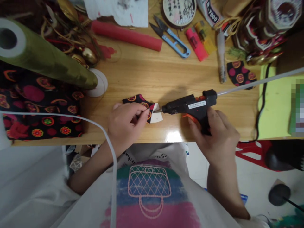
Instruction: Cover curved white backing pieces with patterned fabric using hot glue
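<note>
My right hand (217, 134) is wrapped around the handle of a black hot glue gun (185, 105), which points left and has a long clear glue stick (251, 83) coming out of its back. The nozzle touches or nearly touches a small piece of patterned fabric (139, 98) at its white end (156, 117). Pinched between thumb and finger of my left hand (127, 122), this dark fabric with orange and pink motifs lies low over the table. My left fingers hide part of it.
Blue thread snips (174, 39), a red roll (128, 36) and pink and yellow lighters (196, 44) lie behind the hands. An olive fabric roll (52, 57) and folded patterned cloth (42, 107) are at left. A cut patterned piece (241, 75) and black cord (257, 107) are at right.
</note>
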Tool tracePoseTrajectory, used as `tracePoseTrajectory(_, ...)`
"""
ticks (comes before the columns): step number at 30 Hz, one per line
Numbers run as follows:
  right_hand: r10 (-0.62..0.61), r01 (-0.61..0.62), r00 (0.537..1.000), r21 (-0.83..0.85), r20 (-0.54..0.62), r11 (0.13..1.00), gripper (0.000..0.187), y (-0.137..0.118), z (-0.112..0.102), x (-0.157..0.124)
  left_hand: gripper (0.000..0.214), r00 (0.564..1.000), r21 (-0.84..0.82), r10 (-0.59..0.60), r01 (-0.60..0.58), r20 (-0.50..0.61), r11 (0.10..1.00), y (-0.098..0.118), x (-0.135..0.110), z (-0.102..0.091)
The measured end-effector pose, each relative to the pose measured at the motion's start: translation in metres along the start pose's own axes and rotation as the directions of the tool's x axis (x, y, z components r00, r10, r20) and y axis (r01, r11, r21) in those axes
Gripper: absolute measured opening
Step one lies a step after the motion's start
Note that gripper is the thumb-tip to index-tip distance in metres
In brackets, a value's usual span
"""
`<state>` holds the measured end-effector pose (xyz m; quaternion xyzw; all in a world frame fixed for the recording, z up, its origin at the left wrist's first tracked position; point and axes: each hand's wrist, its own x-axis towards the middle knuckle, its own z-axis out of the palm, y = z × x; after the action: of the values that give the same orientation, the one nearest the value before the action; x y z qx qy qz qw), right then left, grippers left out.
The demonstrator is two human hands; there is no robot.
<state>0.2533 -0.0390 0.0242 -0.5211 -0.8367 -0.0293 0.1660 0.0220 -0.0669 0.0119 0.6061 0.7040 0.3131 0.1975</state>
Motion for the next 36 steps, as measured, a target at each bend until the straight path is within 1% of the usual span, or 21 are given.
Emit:
tracePoseTrajectory(3,-0.012,0.013,1.0,-0.012,0.016,1.0,0.035,0.0,0.0,0.0,0.014,1.0,0.012,-0.009,0.009,0.014,1.0,0.001,0.0,0.0)
tracePoseTrajectory(6,-0.04,0.04,0.999,-0.012,0.017,0.999,0.033,0.0,-0.003,-0.001,0.014,1.0,0.021,0.011,-0.011,0.01,1.0,0.0,0.0,0.0)
tracePoseTrajectory(12,-0.023,0.023,1.0,-0.006,0.014,1.0,0.035,0.001,-0.002,-0.004,0.016,1.0,0.014,0.017,-0.017,0.01,1.0,-0.003,0.0,0.001)
tracePoseTrajectory(19,-0.017,0.017,0.999,-0.011,-0.036,1.0,0.037,-0.002,0.003,0.001,0.016,1.0,0.017,0.028,-0.028,0.01,0.999,-0.003,0.001,0.001)
tracePoseTrajectory(24,-0.028,0.028,1.0,0.013,-0.002,1.0,0.039,-0.002,0.001,-0.001,0.016,0.999,0.03,0.035,-0.036,0.013,0.999,-0.003,0.001,0.0)
tracePoseTrajectory(30,0.033,-0.034,0.999,-0.021,-0.041,0.999,0.038,-0.002,0.007,0.0,0.016,0.999,0.029,0.029,-0.03,0.013,0.999,-0.004,0.001,0.001)
tracePoseTrajectory(34,-0.005,0.005,1.0,0.004,-0.004,1.0,0.037,-0.003,0.004,-0.001,0.016,0.999,0.034,0.033,-0.033,0.016,0.999,-0.004,0.001,0.001)
tracePoseTrajectory(36,-0.02,0.02,1.0,0.019,-0.004,1.0,0.036,-0.003,0.004,0.0,0.016,0.999,0.031,0.042,-0.042,0.017,0.999,-0.003,0.002,0.0)
